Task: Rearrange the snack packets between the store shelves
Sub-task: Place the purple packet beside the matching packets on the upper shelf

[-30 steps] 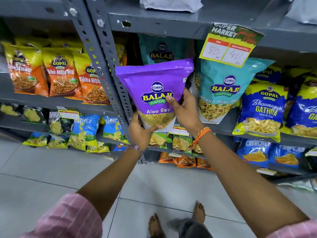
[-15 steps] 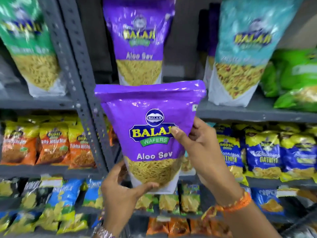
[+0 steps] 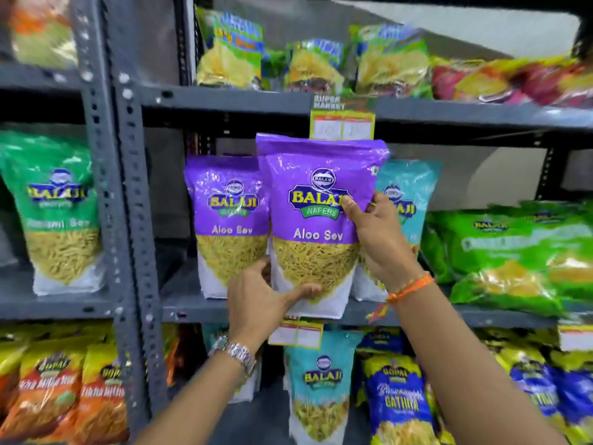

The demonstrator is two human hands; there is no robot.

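I hold a purple Aloo Sev packet [image 3: 316,216] upright in front of the middle shelf [image 3: 189,303]. My left hand [image 3: 260,300] grips its lower left corner from below. My right hand [image 3: 377,242] grips its right edge, thumb on the front. A second purple Aloo Sev packet [image 3: 226,223] stands on the shelf just to its left, partly overlapped. Behind my right hand a teal Balaji packet [image 3: 407,194] stands, mostly hidden.
A grey upright post [image 3: 128,200] divides the racks. A green sev packet [image 3: 61,210] stands left of it. Green packets [image 3: 519,252] lie at the right. The top shelf holds yellow-green packets [image 3: 231,56]; the lower shelf holds a teal packet [image 3: 321,383], orange packets [image 3: 64,390] and blue ones [image 3: 398,399].
Both hands have lifted the purple packet from the lower shelf level up to the middle shelf, beside the other Aloo Sev packet. The view has tilted upward.
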